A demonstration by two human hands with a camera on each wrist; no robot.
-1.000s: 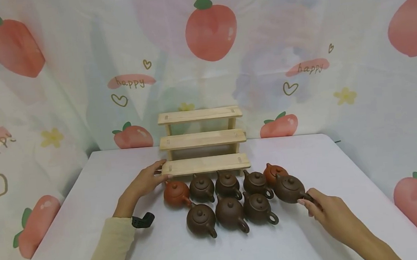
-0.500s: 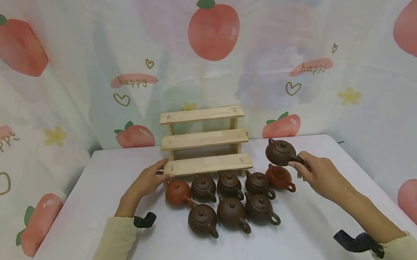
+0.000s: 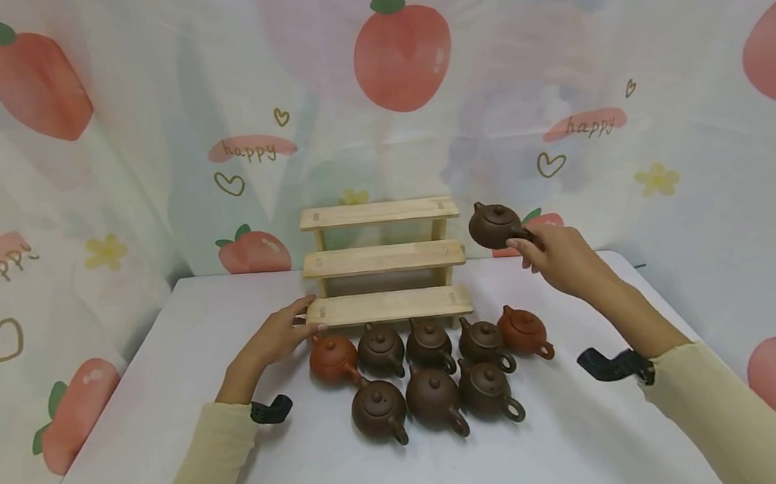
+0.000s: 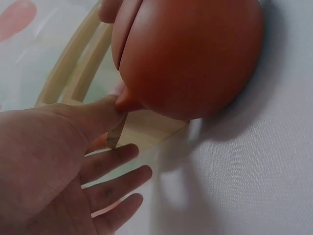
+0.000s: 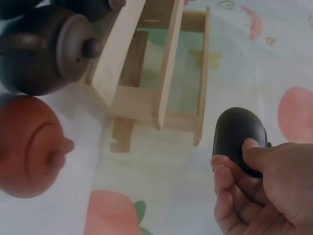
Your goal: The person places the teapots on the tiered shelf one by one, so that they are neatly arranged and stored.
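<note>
In the head view my right hand [image 3: 563,258] grips a dark brown teapot [image 3: 494,225] by its handle. It holds the pot up in the air, right of the top step of a three-step wooden display stand [image 3: 385,258]. My left hand [image 3: 279,339] holds the left end of the stand's bottom step, thumb at the front edge and fingers behind. Its other fingers [image 4: 115,191] spread loosely in the left wrist view. Close by that thumb sits a reddish-orange teapot [image 3: 332,359], whose spout hides the thumb's tip in that view.
In front of the stand, several dark brown teapots [image 3: 434,398] stand in two close rows. Another reddish-orange teapot [image 3: 525,331] ends the back row on the right. Everything stands on a white-covered table [image 3: 297,477], with a peach-print cloth [image 3: 408,149] behind.
My right hand has lifted the dark brown teapot from beside the right-hand orange one, up and leftward toward the stand's top step. The left hand has stayed at the bottom step.
</note>
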